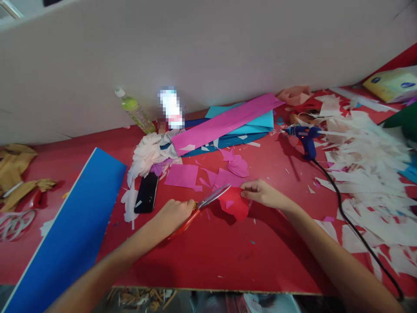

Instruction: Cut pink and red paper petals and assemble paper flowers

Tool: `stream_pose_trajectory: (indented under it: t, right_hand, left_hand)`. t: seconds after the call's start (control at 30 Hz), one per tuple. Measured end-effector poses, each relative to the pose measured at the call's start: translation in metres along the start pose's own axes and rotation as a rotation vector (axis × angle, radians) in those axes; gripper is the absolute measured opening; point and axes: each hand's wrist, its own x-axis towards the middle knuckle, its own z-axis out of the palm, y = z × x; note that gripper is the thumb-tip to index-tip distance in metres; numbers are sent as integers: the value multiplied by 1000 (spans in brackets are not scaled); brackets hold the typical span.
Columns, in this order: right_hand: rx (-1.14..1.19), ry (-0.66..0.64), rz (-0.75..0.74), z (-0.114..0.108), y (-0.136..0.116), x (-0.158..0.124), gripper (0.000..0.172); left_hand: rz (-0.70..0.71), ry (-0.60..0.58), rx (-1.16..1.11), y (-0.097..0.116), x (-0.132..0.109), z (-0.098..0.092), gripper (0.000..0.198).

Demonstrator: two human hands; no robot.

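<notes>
My left hand (177, 214) is wrapped round the orange-red handles of a pair of scissors (212, 196), whose blades point right and away from me. At the tips of the blades is a piece of red paper (237, 209) with a curved outline. My right hand (262, 193) pinches this paper by its right edge, just above the red table. A small pink scrap lies over the red paper. Just beyond the blades are pink paper pieces (181, 175) and a pink petal-shaped cutout (237, 165).
A blue glue gun (306, 138) with a black cord stands right of centre, beside heaped white paper strips (368, 152). Behind lie folded pink paper (228, 121), a bottle (137, 111) and a lit phone (171, 107). A dark phone (147, 193) and blue board (74, 226) are leftward.
</notes>
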Motion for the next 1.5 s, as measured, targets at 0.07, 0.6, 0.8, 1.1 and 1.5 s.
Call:
stream_pose_trajectory:
  t: [0.07, 0.6, 0.8, 1.1, 1.5]
  right_hand:
    - [-2, -3, 6, 0, 0, 0, 25]
    - [9, -35, 81, -2, -6, -1, 22]
    - [-48, 11, 58, -5, 0, 0, 23]
    - [-58, 681, -52, 5, 5, 4, 23]
    - [-257, 1044, -157, 8, 1, -4, 22]
  left_hand:
    - [-4, -6, -5, 1, 0, 0, 18]
    - [-24, -6, 5, -9, 1, 1, 18]
    - [-198, 40, 13, -17, 6, 7, 22]
    - [-304, 71, -78, -14, 12, 15, 25]
    - [-242, 237, -360, -5, 15, 11, 31]
